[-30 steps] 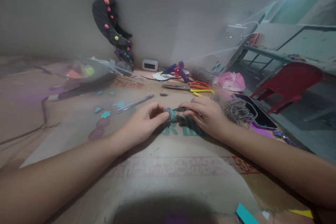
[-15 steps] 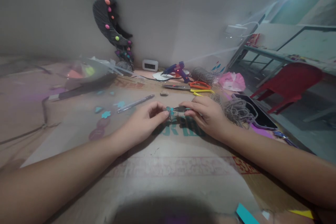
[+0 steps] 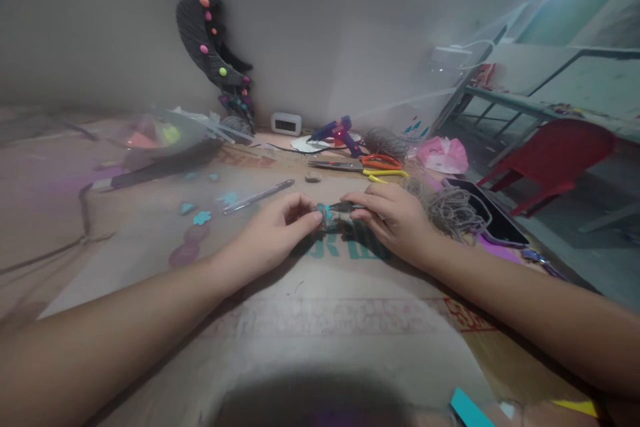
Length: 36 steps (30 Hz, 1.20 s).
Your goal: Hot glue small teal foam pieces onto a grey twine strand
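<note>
Thumb and fingers of my left hand (image 3: 287, 223) pinch a small grey, yarn-like piece (image 3: 321, 210). A turquoise flower (image 3: 328, 211) sits on its right side; its exact join is too small to make out. From the right, my right hand (image 3: 395, 213) grips a dark, pointed tweezers-like tool (image 3: 341, 207), with its tip at the flower. Both hands are closed, just above the paper-covered table. Another turquoise flower cutout (image 3: 202, 218) lies left of my left hand, near a clear pen (image 3: 259, 197).
Behind my hands lie scissors (image 3: 383, 162), yellow-handled pliers (image 3: 385, 174) and a purple glue gun (image 3: 331, 131). Grey yarn (image 3: 457, 210) and a phone-like dark slab (image 3: 493, 217) are at right. A yarn-wrapped crescent (image 3: 200, 33) leans on the wall near a white clock (image 3: 287, 124).
Both hands keep almost the same position and grip. The turquoise flower between them shows slightly more clearly, beside the tool's tip.
</note>
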Tool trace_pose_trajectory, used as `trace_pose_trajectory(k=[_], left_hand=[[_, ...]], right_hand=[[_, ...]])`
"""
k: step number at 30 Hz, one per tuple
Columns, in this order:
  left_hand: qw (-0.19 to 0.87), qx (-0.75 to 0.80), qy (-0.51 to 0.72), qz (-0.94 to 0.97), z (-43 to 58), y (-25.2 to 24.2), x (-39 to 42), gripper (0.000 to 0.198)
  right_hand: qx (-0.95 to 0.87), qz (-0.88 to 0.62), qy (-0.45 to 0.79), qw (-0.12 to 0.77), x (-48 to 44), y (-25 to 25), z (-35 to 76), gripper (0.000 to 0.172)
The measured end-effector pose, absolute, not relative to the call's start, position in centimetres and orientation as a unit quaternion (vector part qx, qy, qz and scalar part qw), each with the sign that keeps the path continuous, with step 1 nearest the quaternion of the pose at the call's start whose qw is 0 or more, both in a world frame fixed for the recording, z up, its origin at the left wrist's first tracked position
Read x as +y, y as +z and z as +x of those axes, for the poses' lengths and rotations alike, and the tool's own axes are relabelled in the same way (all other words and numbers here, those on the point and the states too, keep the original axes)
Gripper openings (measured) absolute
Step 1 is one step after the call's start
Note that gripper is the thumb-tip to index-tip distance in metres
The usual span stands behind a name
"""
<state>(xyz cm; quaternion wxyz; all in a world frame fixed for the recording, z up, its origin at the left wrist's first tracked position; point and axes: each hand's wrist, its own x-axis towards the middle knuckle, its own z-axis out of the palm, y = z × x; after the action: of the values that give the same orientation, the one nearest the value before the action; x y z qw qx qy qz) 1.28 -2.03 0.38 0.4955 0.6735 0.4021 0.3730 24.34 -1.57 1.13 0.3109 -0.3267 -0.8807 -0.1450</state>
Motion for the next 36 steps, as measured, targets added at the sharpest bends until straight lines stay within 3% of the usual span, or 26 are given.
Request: trace_pose_trajectory(k=[36], left_hand=[[0.493,0.401,0.374,0.675,1.28,0.30,-1.99,0.018]], right_hand=[[-0.877,-0.328,-0.153,0.315,-1.88,1.32,24.31,0.038]])
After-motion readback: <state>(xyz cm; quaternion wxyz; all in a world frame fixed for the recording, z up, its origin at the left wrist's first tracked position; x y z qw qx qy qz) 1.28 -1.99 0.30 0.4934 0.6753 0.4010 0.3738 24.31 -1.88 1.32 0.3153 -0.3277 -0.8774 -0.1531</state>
